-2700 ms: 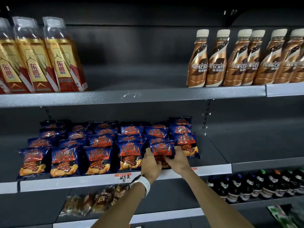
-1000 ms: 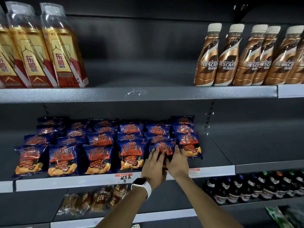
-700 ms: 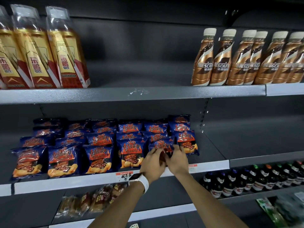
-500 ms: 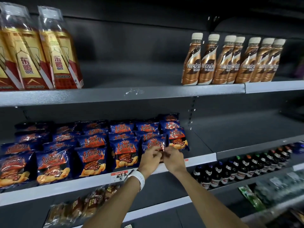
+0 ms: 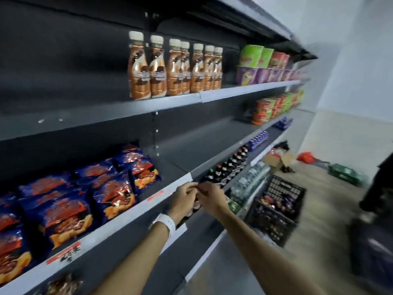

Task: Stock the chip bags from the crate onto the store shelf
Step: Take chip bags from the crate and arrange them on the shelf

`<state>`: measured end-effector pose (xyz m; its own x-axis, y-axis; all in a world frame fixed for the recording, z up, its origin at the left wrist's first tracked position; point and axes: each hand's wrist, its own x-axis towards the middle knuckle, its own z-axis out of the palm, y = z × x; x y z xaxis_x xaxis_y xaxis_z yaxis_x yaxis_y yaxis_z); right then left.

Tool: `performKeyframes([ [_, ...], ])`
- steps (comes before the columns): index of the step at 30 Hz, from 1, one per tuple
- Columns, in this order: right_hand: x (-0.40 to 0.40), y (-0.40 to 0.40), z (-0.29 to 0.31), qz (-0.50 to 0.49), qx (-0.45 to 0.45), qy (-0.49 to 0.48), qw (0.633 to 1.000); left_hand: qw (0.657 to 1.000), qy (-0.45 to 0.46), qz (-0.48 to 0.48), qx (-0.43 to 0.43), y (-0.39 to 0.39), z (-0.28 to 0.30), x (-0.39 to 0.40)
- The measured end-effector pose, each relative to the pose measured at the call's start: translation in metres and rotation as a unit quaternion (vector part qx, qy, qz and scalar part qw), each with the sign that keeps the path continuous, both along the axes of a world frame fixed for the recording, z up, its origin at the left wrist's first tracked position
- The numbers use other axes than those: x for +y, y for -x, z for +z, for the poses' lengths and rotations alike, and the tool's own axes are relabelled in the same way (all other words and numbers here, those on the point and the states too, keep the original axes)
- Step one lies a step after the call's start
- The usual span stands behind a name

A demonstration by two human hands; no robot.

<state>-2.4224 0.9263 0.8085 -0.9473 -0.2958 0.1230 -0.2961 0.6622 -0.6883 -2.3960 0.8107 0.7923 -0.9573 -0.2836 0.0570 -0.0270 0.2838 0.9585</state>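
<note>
Both hands have left the chip bags (image 5: 112, 194) on the shelf (image 5: 136, 211). Left hand (image 5: 184, 198) and right hand (image 5: 210, 196) curled, empty. View swings toward the crate (image 5: 276, 209); restocking trip likely next.

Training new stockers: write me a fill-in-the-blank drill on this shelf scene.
1. The chip bags lie on the shelf directly below the brown ____.
2. The left hand has a white ____ at its wrist.
3. The black crate stands on the ____.

Missing: bottles; band; floor
</note>
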Motion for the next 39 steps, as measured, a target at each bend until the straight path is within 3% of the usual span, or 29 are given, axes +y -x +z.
performKeyframes([
  [7, 0.112, 0.005, 0.0, -0.149, -0.012, 0.071, 0.986, 0.987, -0.014, -0.16, 0.007, 0.048, 0.001, 0.109],
  [17, 0.238, 0.051, -0.014, -0.27, -0.009, 0.105, 0.957, 0.962, 0.027, -0.269, -0.024, 0.111, 0.002, 0.243],
  [29, 0.359, 0.222, -0.022, -0.287, -0.047, 0.14, 0.947, 0.956, 0.043, -0.287, -0.049, 0.277, 0.006, 0.364],
  [39, 0.401, 0.361, -0.041, -0.292, -0.064, 0.111, 0.948, 0.953, 0.055, -0.291, -0.061, 0.417, -0.015, 0.41],
])
